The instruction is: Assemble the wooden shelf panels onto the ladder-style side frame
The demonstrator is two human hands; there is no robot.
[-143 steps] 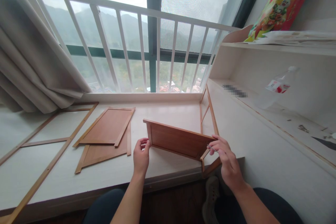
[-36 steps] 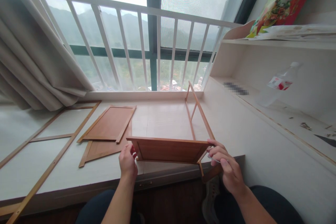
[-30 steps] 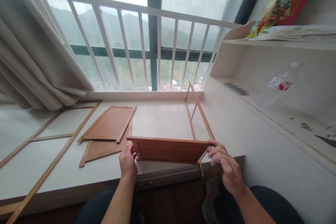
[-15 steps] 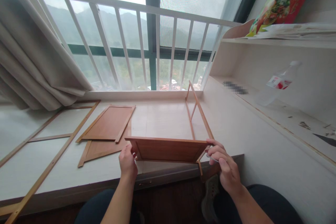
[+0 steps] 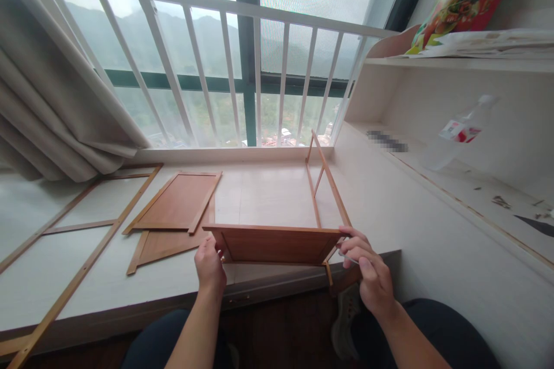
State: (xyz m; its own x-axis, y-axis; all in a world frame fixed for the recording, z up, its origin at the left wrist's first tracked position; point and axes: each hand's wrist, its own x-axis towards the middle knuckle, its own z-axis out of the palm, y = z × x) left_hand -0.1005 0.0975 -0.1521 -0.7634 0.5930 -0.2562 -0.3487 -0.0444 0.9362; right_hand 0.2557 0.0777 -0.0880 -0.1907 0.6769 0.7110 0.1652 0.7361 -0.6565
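Observation:
A brown wooden shelf panel (image 5: 277,245) with a raised rim is tilted up at the ledge's front edge. My left hand (image 5: 210,265) is closed around its left end. My right hand (image 5: 367,268) is at the right end, where the panel meets a slender wooden side frame (image 5: 329,184). Between its fingers is a thin metal hex key (image 5: 348,258), partly hidden; the fingertips touch the panel's corner. Whether the key sits in a screw cannot be told. To the left, two more shelf panels (image 5: 175,202) lie overlapping on the white ledge (image 5: 264,196).
A second long wooden frame (image 5: 93,253) lies at the left, reaching past the ledge's front edge. A white railing (image 5: 281,86) and a curtain (image 5: 56,86) stand behind. On the right are white shelves (image 5: 437,66) with a plastic bottle (image 5: 461,130), small hardware pieces (image 5: 501,202) and a colourful bag (image 5: 467,0).
The view has shifted very slightly. Both hands keep their places on the panel, and the hex key is at nearly the same angle.

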